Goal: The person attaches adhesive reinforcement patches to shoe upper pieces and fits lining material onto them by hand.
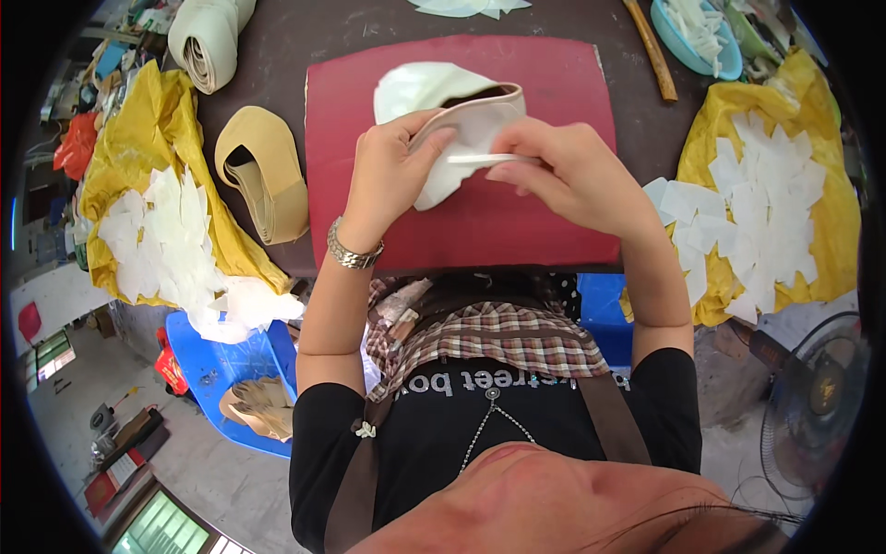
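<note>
Over the red mat (pixel 544 222), both hands' grip closed on shoe upper (pixel 461 115), long axis left-right

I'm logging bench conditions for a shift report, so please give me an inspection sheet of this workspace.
Surface: dark table with a red mat in the middle.
Job's things: beige shoe upper piece with white lining, held over the mat.
Clutter: yellow sheets stacked with white cut pieces left and right; tan strap pieces; cream roll; blue basin; wooden stick.
Grips: left hand and right hand both pinch the piece.
Cables: nothing seen.
Surroundings: blue crate below left, fan at right.
</note>
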The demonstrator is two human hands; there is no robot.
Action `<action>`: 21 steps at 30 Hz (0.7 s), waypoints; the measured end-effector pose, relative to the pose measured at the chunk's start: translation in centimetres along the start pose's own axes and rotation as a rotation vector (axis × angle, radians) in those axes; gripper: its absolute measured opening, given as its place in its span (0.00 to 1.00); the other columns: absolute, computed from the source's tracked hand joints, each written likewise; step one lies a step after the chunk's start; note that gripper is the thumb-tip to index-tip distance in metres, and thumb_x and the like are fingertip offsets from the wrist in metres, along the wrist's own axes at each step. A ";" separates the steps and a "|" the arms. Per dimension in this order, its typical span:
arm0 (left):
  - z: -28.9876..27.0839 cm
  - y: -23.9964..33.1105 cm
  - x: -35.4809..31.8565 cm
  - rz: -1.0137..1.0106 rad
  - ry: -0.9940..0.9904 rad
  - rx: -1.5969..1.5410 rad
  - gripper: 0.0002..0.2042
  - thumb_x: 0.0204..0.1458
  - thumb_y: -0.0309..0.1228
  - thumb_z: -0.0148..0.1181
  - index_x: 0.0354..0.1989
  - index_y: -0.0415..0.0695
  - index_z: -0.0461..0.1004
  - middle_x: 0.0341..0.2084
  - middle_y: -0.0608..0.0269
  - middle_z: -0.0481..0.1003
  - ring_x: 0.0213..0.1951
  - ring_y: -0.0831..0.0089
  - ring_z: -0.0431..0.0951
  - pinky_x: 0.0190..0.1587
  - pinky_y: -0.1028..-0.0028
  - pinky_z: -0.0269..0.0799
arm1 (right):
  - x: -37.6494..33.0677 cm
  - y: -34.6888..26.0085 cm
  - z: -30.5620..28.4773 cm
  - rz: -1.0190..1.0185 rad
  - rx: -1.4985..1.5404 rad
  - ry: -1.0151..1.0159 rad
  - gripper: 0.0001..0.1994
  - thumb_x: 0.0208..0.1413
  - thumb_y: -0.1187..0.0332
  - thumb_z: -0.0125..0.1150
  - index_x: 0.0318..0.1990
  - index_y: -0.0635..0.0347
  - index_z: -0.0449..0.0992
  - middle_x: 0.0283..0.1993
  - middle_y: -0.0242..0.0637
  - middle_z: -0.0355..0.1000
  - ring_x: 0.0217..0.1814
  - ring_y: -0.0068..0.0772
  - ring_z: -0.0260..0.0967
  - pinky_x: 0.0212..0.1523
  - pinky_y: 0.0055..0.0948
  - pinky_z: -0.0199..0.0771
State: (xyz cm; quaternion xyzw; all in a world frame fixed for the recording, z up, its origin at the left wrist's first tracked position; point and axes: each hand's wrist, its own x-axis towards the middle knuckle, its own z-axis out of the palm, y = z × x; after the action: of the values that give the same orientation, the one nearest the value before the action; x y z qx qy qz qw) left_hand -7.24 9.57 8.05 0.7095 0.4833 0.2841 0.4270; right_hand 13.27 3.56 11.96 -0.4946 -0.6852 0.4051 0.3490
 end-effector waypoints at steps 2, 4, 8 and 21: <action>0.1 -1.0 0.1 -0.010 -0.112 -0.221 0.13 0.51 0.29 0.60 0.44 0.38 0.77 0.28 0.57 0.80 0.28 0.80 0.78 0.31 0.77 0.72 | 2.2 -0.2 0.0 -0.201 -0.227 -0.100 0.06 0.54 0.70 0.58 0.36 0.63 0.73 0.23 0.39 0.72 0.23 0.24 0.68 0.25 0.26 0.67; 0.3 -1.0 -0.2 -0.013 -0.114 -0.261 0.15 0.48 0.28 0.63 0.45 0.37 0.77 0.28 0.60 0.80 0.28 0.82 0.76 0.31 0.77 0.73 | 3.9 1.5 0.3 -0.173 -0.280 -0.086 0.06 0.52 0.69 0.60 0.34 0.62 0.74 0.21 0.40 0.70 0.21 0.24 0.66 0.23 0.25 0.65; -0.1 -0.4 -0.6 -0.152 -0.198 -0.314 0.19 0.46 0.27 0.67 0.47 0.34 0.75 0.33 0.61 0.79 0.32 0.81 0.76 0.34 0.80 0.74 | 5.1 1.9 0.2 -0.046 -0.179 -0.182 0.07 0.51 0.70 0.60 0.34 0.64 0.76 0.18 0.37 0.68 0.17 0.25 0.64 0.21 0.25 0.64; 0.7 -0.7 -0.7 -0.073 -0.119 -0.111 0.14 0.51 0.34 0.62 0.44 0.41 0.78 0.23 0.58 0.80 0.23 0.80 0.78 0.27 0.78 0.73 | 6.0 2.1 0.5 0.092 -0.227 -0.187 0.07 0.44 0.69 0.61 0.29 0.61 0.79 0.24 0.46 0.73 0.25 0.45 0.72 0.30 0.35 0.72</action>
State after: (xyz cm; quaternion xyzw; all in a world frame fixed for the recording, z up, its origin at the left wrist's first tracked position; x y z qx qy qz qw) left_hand -7.25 8.83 7.15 0.6823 0.4661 0.2521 0.5037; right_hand 12.02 9.58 10.29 -0.5218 -0.7327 0.3849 0.2066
